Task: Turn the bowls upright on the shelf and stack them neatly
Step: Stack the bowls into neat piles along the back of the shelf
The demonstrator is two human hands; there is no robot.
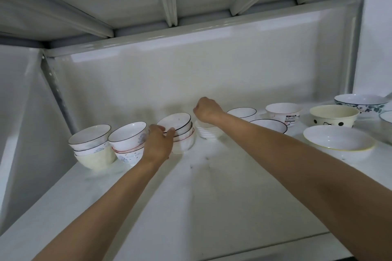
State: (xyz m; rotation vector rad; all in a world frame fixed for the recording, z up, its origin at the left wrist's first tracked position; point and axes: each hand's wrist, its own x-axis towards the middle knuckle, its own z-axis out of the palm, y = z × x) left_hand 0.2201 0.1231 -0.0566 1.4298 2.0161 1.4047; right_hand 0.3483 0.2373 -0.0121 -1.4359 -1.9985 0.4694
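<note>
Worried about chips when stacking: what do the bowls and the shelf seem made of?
The bowls look like glazed ceramic: glossy white, thin painted rim lines. The cream dotted bowl is duller, possibly plastic. The shelf looks like white-painted metal, smooth with a soft sheen.

upright bowl stacks (176, 131) on white shelf (191, 197)

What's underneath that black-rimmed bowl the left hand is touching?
The black-rimmed bowl tops a stack: a pink-rimmed bowl, then a white one. The left hand hides their left sides.
</note>
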